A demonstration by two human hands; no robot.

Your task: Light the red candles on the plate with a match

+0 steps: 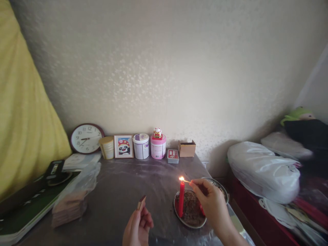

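Observation:
My right hand (206, 196) pinches a thin matchstick (187, 181), its burning tip at the wick of a red candle (181, 200). A bright flame (181, 178) glows where the two meet. The candle stands upright on the left side of an oval plate (194, 226) covered in dark brown, crumbly material. Another bit of red shows on the plate beside my right hand, mostly hidden by it. Lower in the view, my left hand (138, 223) holds a small matchbox (141, 203) between thumb and fingers, left of the plate and apart from it.
Along the wall stand a clock (87, 138), a yellow cup (107, 148), a panda picture (124, 147), two round tins, a card box (173, 156) and a cardboard box (187, 149). Left lies a plastic bag (77, 191) of brown bundles. White bags (263, 171) sit right of the table.

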